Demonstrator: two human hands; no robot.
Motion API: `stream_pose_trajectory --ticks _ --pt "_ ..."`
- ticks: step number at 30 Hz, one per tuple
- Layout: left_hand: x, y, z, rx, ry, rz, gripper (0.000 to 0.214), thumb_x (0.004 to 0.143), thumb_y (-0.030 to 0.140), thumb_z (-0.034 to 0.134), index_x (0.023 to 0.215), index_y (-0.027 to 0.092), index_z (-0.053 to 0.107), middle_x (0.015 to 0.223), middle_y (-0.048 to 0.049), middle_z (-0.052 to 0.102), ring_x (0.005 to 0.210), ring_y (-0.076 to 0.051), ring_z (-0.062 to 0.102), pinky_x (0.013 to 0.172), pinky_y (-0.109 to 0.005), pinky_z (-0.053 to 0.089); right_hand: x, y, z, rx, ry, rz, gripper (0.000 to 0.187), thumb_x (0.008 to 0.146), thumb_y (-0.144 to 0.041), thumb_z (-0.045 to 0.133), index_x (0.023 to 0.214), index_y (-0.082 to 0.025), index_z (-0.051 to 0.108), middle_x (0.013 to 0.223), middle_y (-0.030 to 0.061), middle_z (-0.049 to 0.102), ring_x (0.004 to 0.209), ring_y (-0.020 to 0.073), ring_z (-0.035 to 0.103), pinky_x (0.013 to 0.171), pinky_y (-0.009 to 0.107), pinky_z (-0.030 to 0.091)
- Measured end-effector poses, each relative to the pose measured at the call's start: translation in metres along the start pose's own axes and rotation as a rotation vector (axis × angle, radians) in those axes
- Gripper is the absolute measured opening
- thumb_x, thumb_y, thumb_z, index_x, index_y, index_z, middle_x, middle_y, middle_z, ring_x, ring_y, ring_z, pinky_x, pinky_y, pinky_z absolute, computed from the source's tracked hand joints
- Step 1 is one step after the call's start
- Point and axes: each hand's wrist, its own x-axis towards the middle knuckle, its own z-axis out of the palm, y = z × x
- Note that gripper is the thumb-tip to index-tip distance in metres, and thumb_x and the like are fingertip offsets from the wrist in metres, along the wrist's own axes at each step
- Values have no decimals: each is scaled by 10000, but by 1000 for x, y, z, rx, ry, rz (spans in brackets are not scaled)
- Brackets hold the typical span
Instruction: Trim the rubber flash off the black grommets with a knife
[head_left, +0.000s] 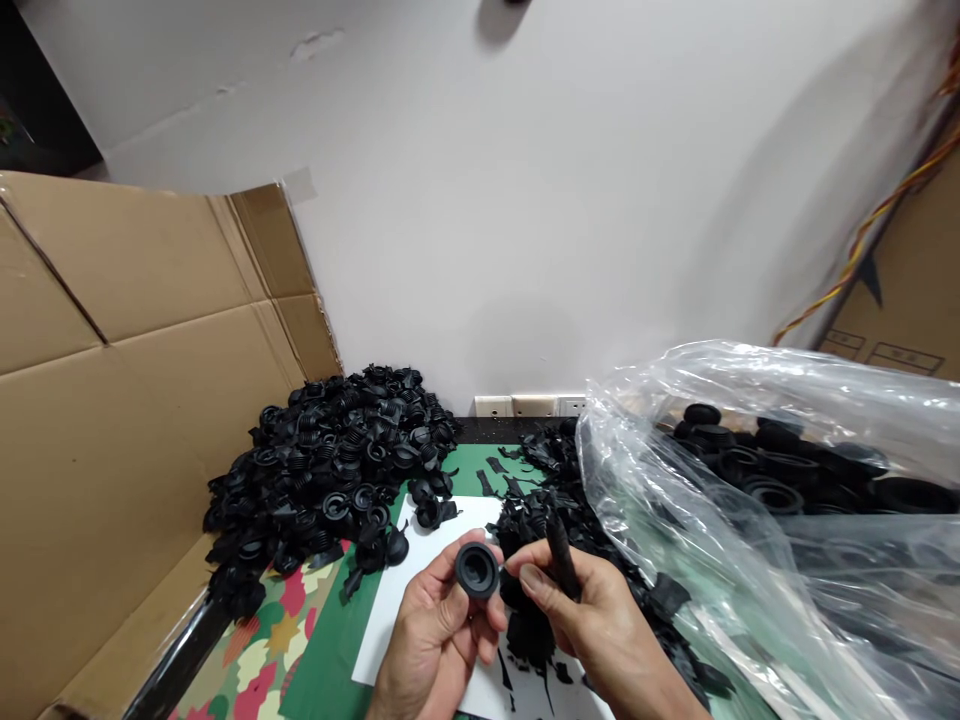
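Note:
My left hand [442,625] is closed around a round black rubber part [476,572], its hollow, ringed face turned up toward me. Just to the right, my right hand [574,600] grips a dark pen-like tool [561,555]; its tip is hidden by the fingers, so its kind does not show. The fingertips of both hands nearly meet at the part's right rim. Below them lies a white sheet [382,630], with black rubber scraps [532,640] heaped under and behind my right hand.
A large heap of black rubber parts [337,450] leans against cardboard [165,400] on the left. On the right, a clear plastic bag [622,480] holds round black rubber parts [780,465]. A green mat [322,650] covers the table; power sockets [532,405] line the wall.

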Motion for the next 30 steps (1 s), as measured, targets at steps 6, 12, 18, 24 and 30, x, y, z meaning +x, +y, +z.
stream_pose_trajectory --ticks 6,12,18,24,30 --pt "-1 1 2 3 -24 -1 380 616 185 826 987 175 744 940 -89 733 577 -122 632 418 -169 415 9 10 -4 -40 -54 -21 371 654 -514 677 710 -148 702 452 -60 426 368 64 259 369 225 188" --pt "-1 1 2 -3 -22 -13 384 614 195 827 989 179 745 934 -85 743 571 -124 633 423 -171 424 5 7 -4 -38 -41 -6 355 677 -497 667 709 -144 692 450 -64 390 381 64 259 359 211 161" --pt "-2 -1 1 11 -62 6 405 615 200 826 1010 176 739 936 -91 749 557 -116 624 419 -166 426 6 9 -5 -30 -41 -12 347 690 -485 662 722 -140 689 449 -69 382 380 59 243 359 205 166" --pt "0 -1 3 35 -53 20 402 600 190 834 993 178 746 959 -92 744 546 -110 624 415 -162 416 10 13 -6 -60 -50 -20 389 684 -530 643 706 -144 685 433 -74 366 378 64 240 370 210 208" --pt "3 -3 -2 39 10 2 398 596 203 838 982 169 744 857 -97 737 551 -121 633 457 -174 433 6 9 -4 -40 -5 -5 372 662 -520 669 704 -152 699 424 -76 354 386 73 253 376 219 204"
